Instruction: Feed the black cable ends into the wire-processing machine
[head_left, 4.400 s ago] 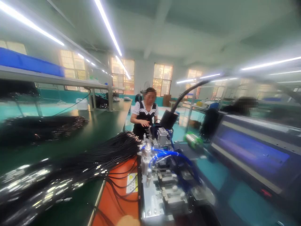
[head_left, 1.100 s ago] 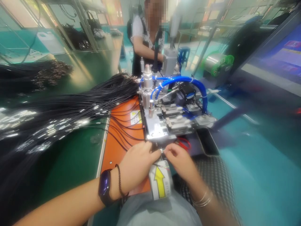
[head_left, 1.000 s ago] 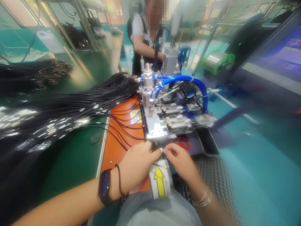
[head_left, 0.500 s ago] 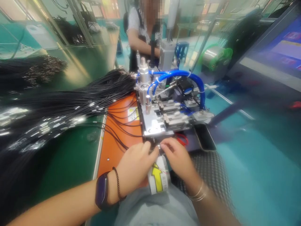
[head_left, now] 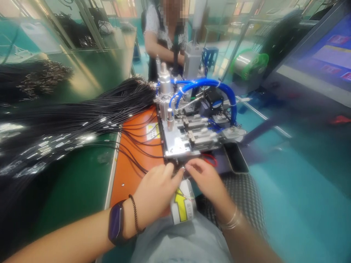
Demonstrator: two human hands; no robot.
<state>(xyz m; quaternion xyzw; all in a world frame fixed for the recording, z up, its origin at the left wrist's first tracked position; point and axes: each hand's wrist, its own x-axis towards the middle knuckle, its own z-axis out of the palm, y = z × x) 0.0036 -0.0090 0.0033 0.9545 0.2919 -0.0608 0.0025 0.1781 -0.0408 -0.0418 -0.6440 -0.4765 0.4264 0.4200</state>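
My left hand (head_left: pixel 156 188) is closed on a black cable (head_left: pixel 140 167) that comes in from the left across the orange machine top (head_left: pixel 128 157). A small shiny tip (head_left: pixel 183 168) shows between the fingertips of both hands. My right hand (head_left: pixel 207 180) pinches close beside that tip; whatever its fingers hold is too small to make out. Just beyond the hands stands the metal bench machine (head_left: pixel 178 146), with blue air hoses (head_left: pixel 216 83) arching over it. Below my fingers sits a rounded pale part with a yellow arrow label (head_left: pixel 181 210).
A long bundle of black cables (head_left: pixel 109 102) lies to the left on the green table (head_left: pixel 82 182). A phone (head_left: pixel 236 157) rests right of the machine. Across from me stands a person (head_left: pixel 161 47). A green-rimmed wire spool (head_left: pixel 249 65) is at the back right.
The whole view has shifted slightly, so things sit a little further left. My fingertips have drawn a bit closer together around the shiny tip.
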